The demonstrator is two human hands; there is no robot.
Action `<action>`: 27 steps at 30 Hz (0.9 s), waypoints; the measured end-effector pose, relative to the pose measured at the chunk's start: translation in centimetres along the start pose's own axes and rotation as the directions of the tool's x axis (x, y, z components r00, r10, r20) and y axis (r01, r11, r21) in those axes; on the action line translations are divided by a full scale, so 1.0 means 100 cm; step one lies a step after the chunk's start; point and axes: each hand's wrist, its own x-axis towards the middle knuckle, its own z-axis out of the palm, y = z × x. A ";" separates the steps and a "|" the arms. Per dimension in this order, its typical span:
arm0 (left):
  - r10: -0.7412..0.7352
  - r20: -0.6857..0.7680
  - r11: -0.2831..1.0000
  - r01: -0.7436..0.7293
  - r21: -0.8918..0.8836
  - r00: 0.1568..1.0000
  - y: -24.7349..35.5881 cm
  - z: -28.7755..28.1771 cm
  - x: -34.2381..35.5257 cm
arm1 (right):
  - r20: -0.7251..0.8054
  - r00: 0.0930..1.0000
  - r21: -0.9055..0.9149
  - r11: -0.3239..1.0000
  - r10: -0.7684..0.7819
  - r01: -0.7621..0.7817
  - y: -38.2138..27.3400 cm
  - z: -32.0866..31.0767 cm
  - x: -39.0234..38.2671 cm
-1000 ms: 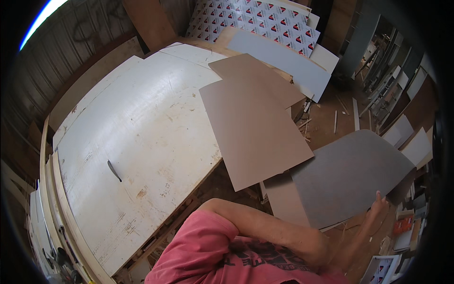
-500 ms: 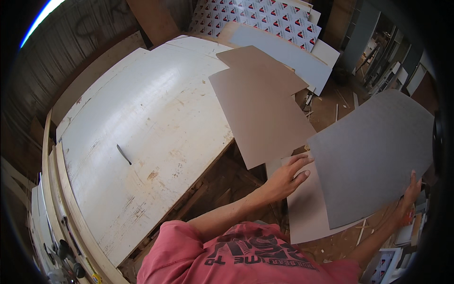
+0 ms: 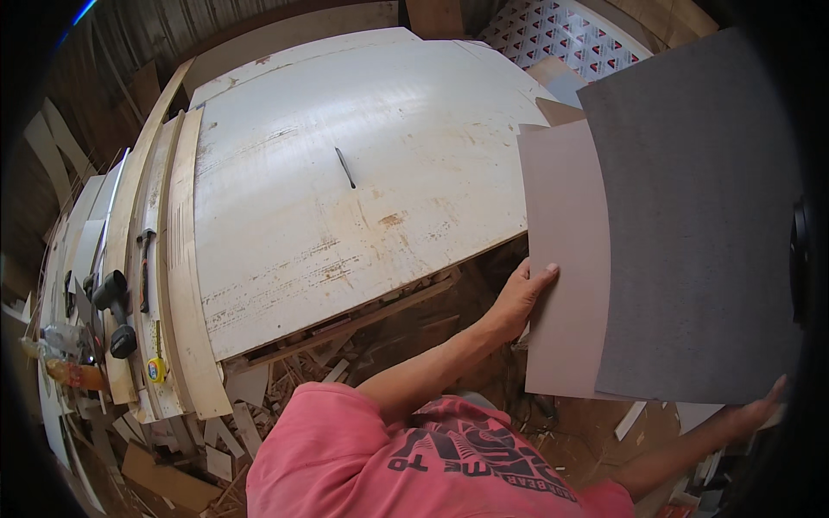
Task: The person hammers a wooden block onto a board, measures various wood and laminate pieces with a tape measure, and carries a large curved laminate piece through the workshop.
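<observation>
A large, slightly curved grey sheet (image 3: 691, 224) overlaps a pinkish-beige sheet (image 3: 566, 207) on my right, beside the worktable. My left hand (image 3: 521, 298) is closed on the beige sheet's left edge, thumb on the upper face and fingers behind it. At the grey sheet's lower right edge, my right hand (image 3: 763, 409) supports it from below; its fingers are partly hidden at the dark rim. On the broad white tabletop (image 3: 276, 224) lies a slim dark tool (image 3: 345, 167), apparently a knife or pencil, touched by neither hand.
Long wooden strips (image 3: 184, 250) line the table's left side. Near them lie a cordless drill (image 3: 113, 302), a yellow tape measure (image 3: 156, 367) and a black-and-orange hand tool (image 3: 145, 269). Wood offcuts (image 3: 233, 436) litter the floor. A printed panel (image 3: 561, 39) leans at the back.
My view has swung toward the right. My left hand, before open with fingers spread, now grips the beige sheet. Both sheets have come up together, overlapping, with my right hand still at the grey one.
</observation>
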 end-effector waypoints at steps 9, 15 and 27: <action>0.560 -0.446 0.828 -0.483 0.283 0.698 0.039 -0.091 -0.162 | 0.547 0.709 0.338 0.658 0.444 -0.673 0.081 0.092 -0.170; 0.620 -0.595 0.775 -0.516 0.363 0.512 0.021 -0.074 -0.239 | 0.780 0.318 0.222 0.238 0.538 -0.946 0.087 0.085 -0.235; 0.504 -0.789 0.860 -0.294 0.418 0.352 0.002 -0.097 -0.353 | 0.850 -0.286 -0.321 0.005 0.443 -0.947 0.082 0.049 -0.312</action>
